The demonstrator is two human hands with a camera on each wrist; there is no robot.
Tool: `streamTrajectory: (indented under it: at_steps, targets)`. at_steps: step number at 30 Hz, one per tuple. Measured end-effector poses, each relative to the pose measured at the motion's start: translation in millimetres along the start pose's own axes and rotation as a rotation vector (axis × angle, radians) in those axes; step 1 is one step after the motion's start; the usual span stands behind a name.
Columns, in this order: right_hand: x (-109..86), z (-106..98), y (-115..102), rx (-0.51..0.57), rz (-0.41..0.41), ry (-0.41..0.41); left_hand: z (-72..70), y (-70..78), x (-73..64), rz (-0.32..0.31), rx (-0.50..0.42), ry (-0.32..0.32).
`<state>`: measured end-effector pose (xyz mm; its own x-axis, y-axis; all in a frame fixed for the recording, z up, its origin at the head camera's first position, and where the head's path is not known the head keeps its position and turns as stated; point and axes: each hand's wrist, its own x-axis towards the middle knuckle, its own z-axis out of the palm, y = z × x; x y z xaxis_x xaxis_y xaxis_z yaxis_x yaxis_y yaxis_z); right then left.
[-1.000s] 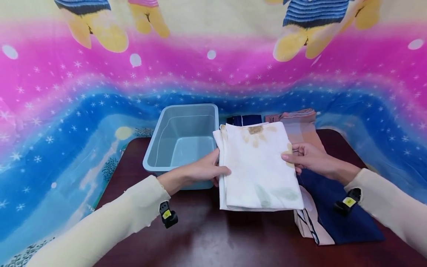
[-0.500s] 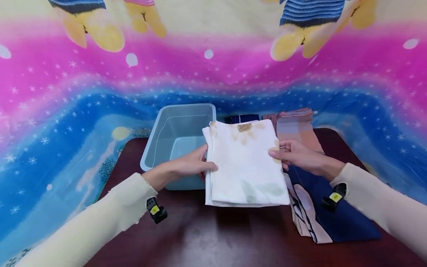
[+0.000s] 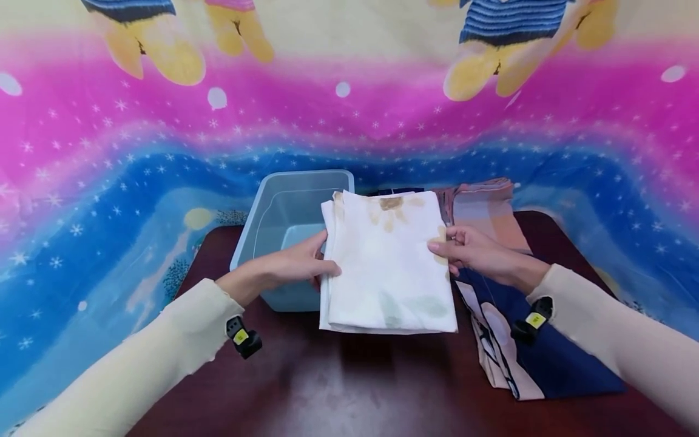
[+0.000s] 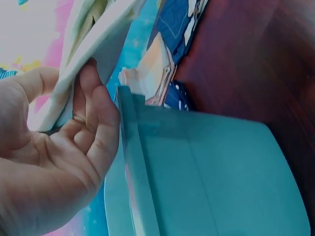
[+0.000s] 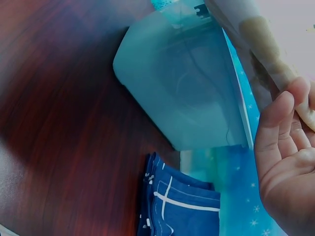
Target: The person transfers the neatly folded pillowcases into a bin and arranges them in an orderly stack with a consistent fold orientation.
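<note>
A folded white cloth (image 3: pixel 390 267) with pale brown and green flower prints is held up above the table between both hands. My left hand (image 3: pixel 297 261) pinches its left edge, thumb on the front face and fingers behind; the left wrist view shows the folded layers of the cloth (image 4: pixel 93 44) between thumb and fingers. On the opposite edge, my right hand (image 3: pixel 477 252) pinches the cloth between thumb and fingers. Behind the cloth's left side stands a blue-green plastic tub (image 3: pixel 289 297), partly covered by cloth and hand. What lies directly behind the cloth is hidden.
On the dark red table (image 3: pixel 262 388), a folded pink and peach cloth (image 3: pixel 486 212) lies at the back right. A navy and pink cloth (image 3: pixel 562 358) lies at the right under my forearm. A folded navy cloth (image 5: pixel 187 201) sits beside the tub. A printed curtain (image 3: pixel 349 121) hangs behind.
Both hands have carried the folded white cloth to the left and slightly up, so that it now covers more of the tub's right side. The grip looks the same.
</note>
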<state>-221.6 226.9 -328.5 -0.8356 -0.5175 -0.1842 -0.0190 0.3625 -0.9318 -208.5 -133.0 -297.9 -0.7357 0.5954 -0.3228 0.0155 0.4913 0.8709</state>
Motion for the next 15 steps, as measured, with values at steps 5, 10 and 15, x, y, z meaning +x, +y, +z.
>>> streamTrajectory:
  at_steps: [5,10,15]
  targets:
    - [4.8,3,-6,-0.002,-0.005,0.01,-10.1,-2.4,-3.6,0.031,0.026,-0.012]
    - [11.6,7,-11,-0.005,-0.011,0.006,-21.4,-7.0,-5.6,0.032,0.05,-0.021]
    - [19.1,13,-14,0.028,-0.01,-0.001,-31.9,-9.2,-8.4,0.002,0.069,-0.025]
